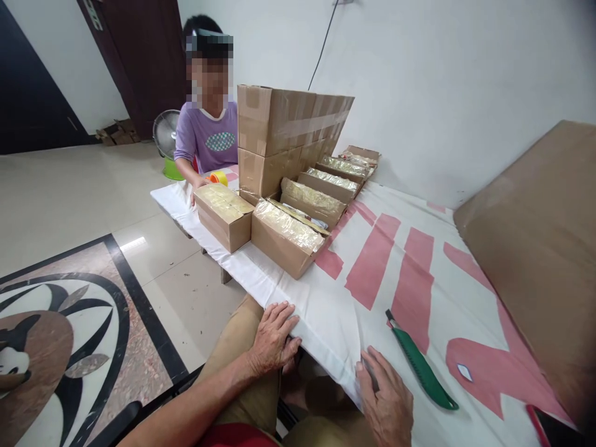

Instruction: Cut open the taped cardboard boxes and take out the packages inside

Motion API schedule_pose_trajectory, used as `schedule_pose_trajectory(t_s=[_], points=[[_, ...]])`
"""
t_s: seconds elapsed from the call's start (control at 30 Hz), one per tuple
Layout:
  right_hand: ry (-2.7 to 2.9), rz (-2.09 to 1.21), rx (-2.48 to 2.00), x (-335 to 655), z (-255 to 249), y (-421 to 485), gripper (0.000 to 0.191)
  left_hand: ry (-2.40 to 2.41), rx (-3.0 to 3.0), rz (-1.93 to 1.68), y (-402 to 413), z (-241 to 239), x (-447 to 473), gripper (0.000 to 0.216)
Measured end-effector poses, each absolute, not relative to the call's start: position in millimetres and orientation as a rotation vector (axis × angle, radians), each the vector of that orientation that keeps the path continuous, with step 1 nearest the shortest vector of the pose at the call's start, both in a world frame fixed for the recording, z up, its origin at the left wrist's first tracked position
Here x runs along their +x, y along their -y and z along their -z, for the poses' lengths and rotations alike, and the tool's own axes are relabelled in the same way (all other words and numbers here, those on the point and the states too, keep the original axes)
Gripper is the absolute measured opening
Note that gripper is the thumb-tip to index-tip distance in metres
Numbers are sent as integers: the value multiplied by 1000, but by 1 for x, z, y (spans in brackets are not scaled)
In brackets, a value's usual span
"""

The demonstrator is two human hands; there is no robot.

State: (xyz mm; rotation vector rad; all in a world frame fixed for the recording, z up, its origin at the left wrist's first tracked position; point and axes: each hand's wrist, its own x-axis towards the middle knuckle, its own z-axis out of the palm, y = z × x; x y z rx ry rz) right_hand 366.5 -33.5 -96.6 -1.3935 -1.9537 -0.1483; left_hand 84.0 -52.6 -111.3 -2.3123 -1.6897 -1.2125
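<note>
My left hand point(275, 338) rests on my leg at the table's front edge, fingers stretched out and holding nothing. On the table's edge lies my right hand point(386, 397), fingers extended and slightly apart, also without anything in it. A green utility knife point(424, 367) with its tip pointing away lies on the cloth just right of that hand. Beyond my left hand stands a cardboard box point(284, 247) with shiny tape over its top. Beside it, to the left, is a taped cardboard box point(228, 226), and the other person's hand point(199, 184) is at its far end.
Stacked brown cartons point(279, 130) rise behind the row of boxes point(314, 202). A yellow tape roll point(218, 178) sits near the person in a purple shirt point(209, 139). A large cardboard piece point(531, 236) stands at right; a phone point(549, 425) lies at the lower right corner.
</note>
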Motion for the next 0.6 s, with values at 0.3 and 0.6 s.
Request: schedule_pose_trajectory(t_s=[0.3, 0.6], points=[[1987, -83, -1109, 267, 66, 29, 32, 1754, -2307, 1204, 51, 112, 89, 41], [2285, -460, -719, 148, 78, 115, 30, 1773, -2318, 1204, 45, 116, 87, 44]])
